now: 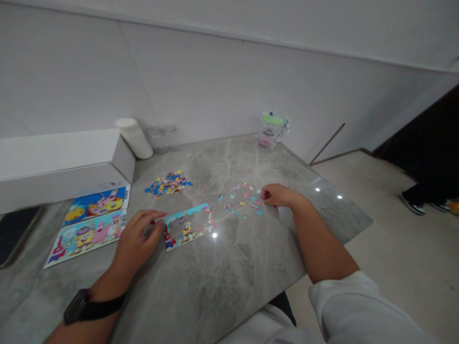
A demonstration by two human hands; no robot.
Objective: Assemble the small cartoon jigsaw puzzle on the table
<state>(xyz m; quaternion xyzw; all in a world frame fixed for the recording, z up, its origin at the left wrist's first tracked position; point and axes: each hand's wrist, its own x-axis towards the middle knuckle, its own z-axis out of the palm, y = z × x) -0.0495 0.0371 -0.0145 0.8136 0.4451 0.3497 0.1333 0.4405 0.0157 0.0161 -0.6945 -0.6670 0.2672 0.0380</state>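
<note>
A partly assembled jigsaw puzzle (190,209) lies on the grey marbled table, its border joined and a yellow cartoon figure inside with gaps around it. My left hand (138,236) rests at its left edge, thumb and fingers apart, fingertips at the upper left corner. To the right of the puzzle, loose jigsaw pieces (242,203) are scattered. Over the right side of that scatter, my right hand (279,195) has its fingers pinched together, pointing down. Whatever is between those fingertips is hidden.
A heap of jigsaw pieces (168,184) lies behind the puzzle. Two picture sheets (88,234) lie left, before a white box (60,167). A white cylinder (134,138), upturned glasses (161,139) and a plastic-wrapped package (272,130) stand along the back. A dark tablet-like object (16,231) lies far left.
</note>
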